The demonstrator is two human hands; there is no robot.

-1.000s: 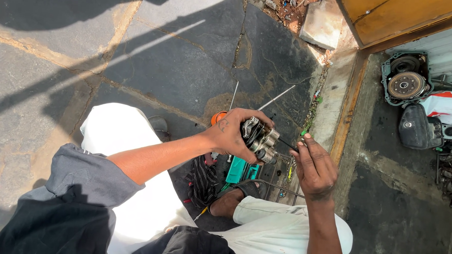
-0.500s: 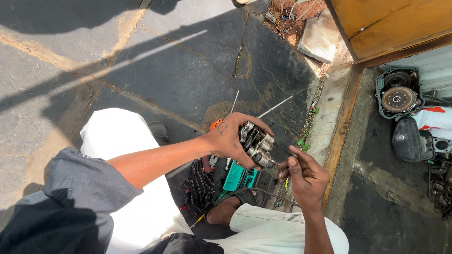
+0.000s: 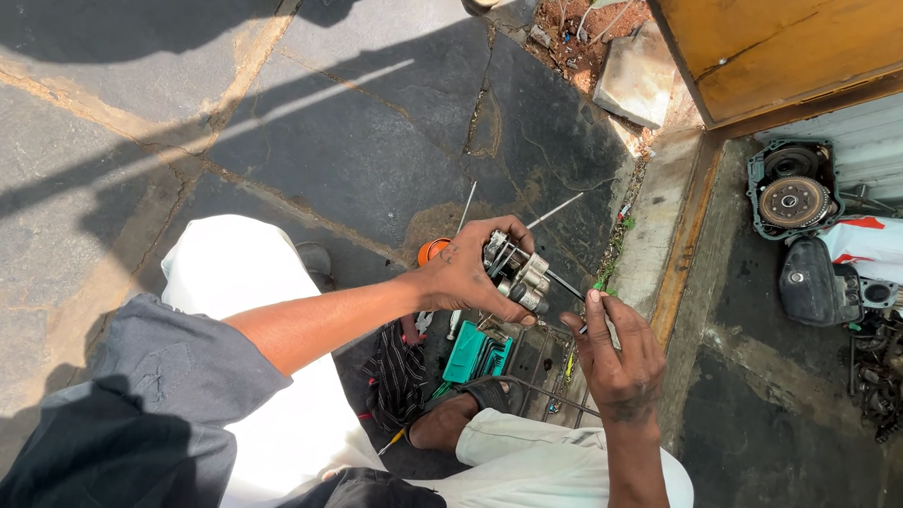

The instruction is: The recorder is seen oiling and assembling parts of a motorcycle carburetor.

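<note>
My left hand (image 3: 471, 275) grips a small metal engine part (image 3: 516, 268) with silver cylinders, held up over my lap. A thin dark rod (image 3: 567, 285) sticks out of the part toward the right. My right hand (image 3: 616, 352) is just right of and below it, fingertips pinched on the rod's end. Both forearms reach in from below. I sit on the ground in white trousers with one foot (image 3: 456, 416) tucked in.
Below the hands lie a teal tool case (image 3: 473, 355), a dark striped cloth (image 3: 397, 374), an orange object (image 3: 432, 249) and two long thin rods (image 3: 553, 210) on stone paving. Right of a concrete kerb (image 3: 663, 226) sit engine parts (image 3: 792, 196) and a white bag (image 3: 887, 249).
The view has shifted slightly. My right hand has dropped a little and stays at the rod's end; my left hand keeps holding the metal part.
</note>
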